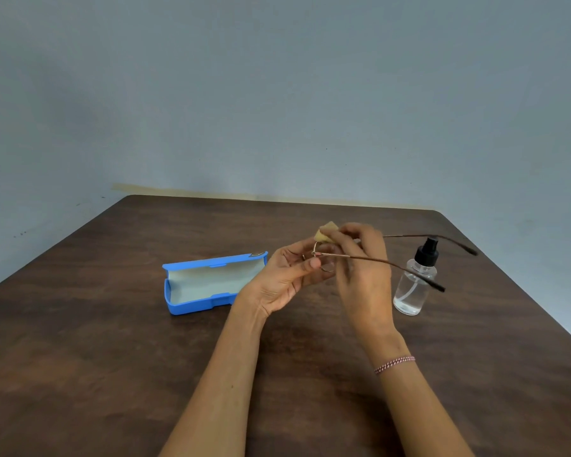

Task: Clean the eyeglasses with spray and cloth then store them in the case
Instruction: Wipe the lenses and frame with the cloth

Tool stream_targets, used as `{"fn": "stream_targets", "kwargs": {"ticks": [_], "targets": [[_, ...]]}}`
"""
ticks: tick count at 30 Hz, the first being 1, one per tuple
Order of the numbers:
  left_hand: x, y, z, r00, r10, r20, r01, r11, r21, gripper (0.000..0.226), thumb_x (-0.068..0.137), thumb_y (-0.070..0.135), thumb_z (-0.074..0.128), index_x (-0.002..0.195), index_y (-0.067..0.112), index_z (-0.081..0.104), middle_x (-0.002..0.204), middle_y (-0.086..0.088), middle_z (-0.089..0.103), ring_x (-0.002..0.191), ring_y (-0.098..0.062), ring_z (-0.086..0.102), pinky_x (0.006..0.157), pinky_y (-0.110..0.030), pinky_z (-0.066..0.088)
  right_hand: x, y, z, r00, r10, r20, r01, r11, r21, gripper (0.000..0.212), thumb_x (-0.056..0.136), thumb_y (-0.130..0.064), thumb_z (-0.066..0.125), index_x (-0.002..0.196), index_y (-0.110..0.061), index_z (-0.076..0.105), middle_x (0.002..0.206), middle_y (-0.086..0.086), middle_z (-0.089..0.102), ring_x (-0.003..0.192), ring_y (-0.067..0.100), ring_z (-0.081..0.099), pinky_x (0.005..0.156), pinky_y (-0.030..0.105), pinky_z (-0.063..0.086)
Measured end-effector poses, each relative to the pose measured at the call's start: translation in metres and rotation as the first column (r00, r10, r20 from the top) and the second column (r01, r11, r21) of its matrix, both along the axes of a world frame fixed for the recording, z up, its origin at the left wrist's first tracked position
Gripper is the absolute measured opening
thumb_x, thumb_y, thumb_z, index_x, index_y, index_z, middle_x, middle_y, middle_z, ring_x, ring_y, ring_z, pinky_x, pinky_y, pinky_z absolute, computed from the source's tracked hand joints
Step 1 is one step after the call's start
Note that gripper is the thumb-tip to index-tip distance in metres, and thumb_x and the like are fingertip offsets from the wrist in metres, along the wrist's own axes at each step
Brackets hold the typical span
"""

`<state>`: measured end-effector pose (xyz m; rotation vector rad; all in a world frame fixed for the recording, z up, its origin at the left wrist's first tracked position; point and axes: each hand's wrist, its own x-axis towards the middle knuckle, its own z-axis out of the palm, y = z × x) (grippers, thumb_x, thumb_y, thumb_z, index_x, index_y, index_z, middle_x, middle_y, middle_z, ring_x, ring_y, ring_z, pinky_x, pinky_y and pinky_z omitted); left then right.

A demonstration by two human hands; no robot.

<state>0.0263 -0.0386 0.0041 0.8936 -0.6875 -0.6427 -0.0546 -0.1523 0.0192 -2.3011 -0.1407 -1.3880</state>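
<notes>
My left hand (289, 273) grips the front frame of thin brown eyeglasses (376, 260), whose two arms stick out to the right above the table. My right hand (360, 258) pinches a small yellow cloth (325, 233) against a lens; the lenses are mostly hidden by my fingers. A blue glasses case (208, 285) lies open on the table to the left of my hands, its pale lining showing. A clear spray bottle (414, 285) with a black nozzle stands upright to the right, just behind the lower arm of the glasses.
Everything rests on a dark brown wooden table (112, 357) set against a grey-blue wall. The table's far edge runs along the wall, and its right edge slants close behind the bottle. A beaded bracelet (394, 364) circles my right wrist.
</notes>
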Motion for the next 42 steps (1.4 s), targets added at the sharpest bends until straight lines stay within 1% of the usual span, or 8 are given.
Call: {"fn": "stream_targets", "kwargs": {"ticks": [7, 17, 22, 31, 35, 37, 39, 42], "targets": [[0.001, 0.002, 0.0, 1.0, -0.011, 0.009, 0.011, 1.0, 0.014, 0.049, 0.06, 0.018, 0.085, 0.106, 0.01, 0.071, 0.104, -0.006, 0.072, 0.098, -0.018, 0.068, 0.081, -0.029, 0.056, 0.0, -0.003, 0.002, 1.0, 0.021, -0.019, -0.019, 0.997, 0.072, 0.042, 0.078, 0.013, 0.055, 0.11, -0.011, 0.066, 0.108, 0.009, 0.051, 0.101, 0.003, 0.037, 0.089, 0.001, 0.03], [0.002, 0.003, 0.001, 1.0, 0.012, -0.004, -0.013, 0.999, -0.045, 0.054, 0.058, 0.017, 0.085, 0.11, 0.019, 0.07, 0.102, -0.003, 0.072, 0.096, -0.016, 0.068, 0.079, -0.025, 0.055, 0.003, 0.002, -0.001, 0.998, 0.043, -0.047, -0.042, 0.999, 0.029, 0.05, 0.078, 0.013, 0.055, 0.12, -0.014, 0.062, 0.113, 0.0, 0.046, 0.102, 0.019, 0.053, 0.082, 0.013, 0.042], [0.004, 0.003, 0.001, 0.999, 0.027, -0.021, -0.028, 0.996, -0.079, 0.056, 0.058, 0.016, 0.085, 0.112, 0.02, 0.069, 0.108, 0.0, 0.071, 0.095, -0.011, 0.067, 0.08, -0.023, 0.055, 0.001, 0.009, 0.0, 0.995, 0.099, 0.002, -0.099, 0.995, 0.01, 0.024, 0.086, -0.012, 0.059, 0.109, -0.007, 0.067, 0.105, -0.007, 0.049, 0.097, 0.011, 0.05, 0.087, 0.006, 0.037], [0.004, 0.001, 0.001, 0.999, 0.004, -0.04, -0.008, 0.994, -0.107, 0.061, 0.058, 0.013, 0.085, 0.116, 0.015, 0.066, 0.107, -0.006, 0.07, 0.093, -0.018, 0.069, 0.083, -0.027, 0.055, 0.002, -0.01, 0.002, 0.996, 0.075, -0.047, -0.077, 0.995, -0.056, 0.025, 0.079, 0.007, 0.065, 0.102, -0.003, 0.067, 0.101, 0.005, 0.062, 0.096, 0.015, 0.054, 0.087, 0.013, 0.04], [0.005, 0.002, 0.001, 0.998, 0.049, -0.04, -0.053, 0.992, -0.119, 0.061, 0.058, 0.019, 0.087, 0.116, 0.019, 0.067, 0.11, -0.007, 0.07, 0.098, -0.018, 0.068, 0.082, -0.026, 0.055, -0.001, -0.002, 0.006, 0.98, 0.171, -0.098, -0.153, 0.974, 0.168, 0.024, 0.084, 0.0, 0.061, 0.102, -0.013, 0.068, 0.098, -0.001, 0.06, 0.088, 0.007, 0.055, 0.074, 0.013, 0.045], [0.007, 0.001, 0.001, 0.995, 0.078, -0.057, -0.085, 0.989, -0.123, 0.062, 0.054, 0.022, 0.09, 0.113, 0.02, 0.069, 0.111, -0.008, 0.07, 0.099, -0.018, 0.068, 0.081, -0.027, 0.056, -0.003, -0.001, 0.011, 0.963, 0.252, -0.094, -0.168, 0.835, 0.523, 0.021, 0.086, -0.003, 0.06, 0.094, -0.019, 0.068, 0.092, -0.002, 0.064, 0.078, 0.005, 0.058, 0.064, 0.012, 0.047], [0.009, 0.001, 0.0, 0.993, 0.096, -0.075, -0.104, 0.988, -0.115, 0.064, 0.05, 0.023, 0.091, 0.111, 0.02, 0.07, 0.112, -0.01, 0.069, 0.099, -0.019, 0.068, 0.081, -0.027, 0.056, -0.004, -0.005, 0.015, 0.923, 0.385, -0.023, -0.185, 0.493, 0.85, 0.021, 0.089, -0.001, 0.054, 0.09, -0.015, 0.069, 0.082, -0.002, 0.069, 0.071, 0.006, 0.059, 0.058, 0.016, 0.049], [0.01, 0.001, -0.001, 0.991, 0.104, -0.085, -0.112, 0.989, -0.096, 0.063, 0.049, 0.022, 0.091, 0.109, 0.02, 0.071, 0.112, -0.01, 0.069, 0.1, -0.02, 0.068, 0.078, -0.026, 0.057, -0.005, -0.014, 0.019, 0.846, 0.504, 0.176, -0.199, -0.008, 0.98, 0.017, 0.091, -0.008, 0.052, 0.083, -0.008, 0.067, 0.073, 0.001, 0.069, 0.069, 0.011, 0.059, 0.055, 0.019, 0.051]]}}
